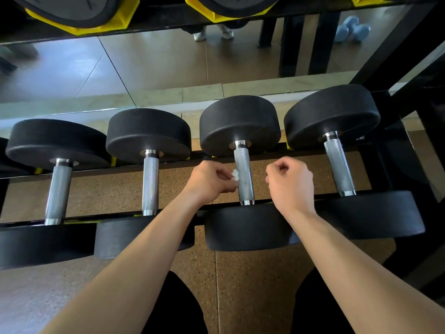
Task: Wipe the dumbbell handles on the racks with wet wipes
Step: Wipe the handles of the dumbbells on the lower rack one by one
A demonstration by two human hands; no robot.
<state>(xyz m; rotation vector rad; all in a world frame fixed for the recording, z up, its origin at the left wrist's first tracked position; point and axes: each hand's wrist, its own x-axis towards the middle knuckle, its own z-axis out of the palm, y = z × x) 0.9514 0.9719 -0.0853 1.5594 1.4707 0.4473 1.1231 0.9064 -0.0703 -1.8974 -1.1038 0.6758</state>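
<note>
The wet wipe [234,175], a small crumpled white wad, lies against the left side of a knurled steel handle [243,174], roughly at mid-length. The left hand [209,180] pinches it between curled fingertips and thumb, so only a little of the wipe shows past the fingers, touching the metal. The right hand [292,183] hovers just right of the same handle, apart from it, its fingers curled into a loose fist with nothing visible inside.

That handle belongs to the third dumbbell [239,124] from the left in a row of four full ones with black round heads. They lie side by side across the two black rails of the rack [108,214], handles running away from the person. A fifth head peeks in at the far left edge.

Beneath the rack is a speckled brown floor [240,273]. Behind it a mirror [156,61] reflects tiles, a pair of white shoes and something pale blue. Overhead, larger weights [67,8] sit in yellow cradles [79,28]; faint raised marks show on their faces, too blurred to read. No other writing or brand is legible.
</note>
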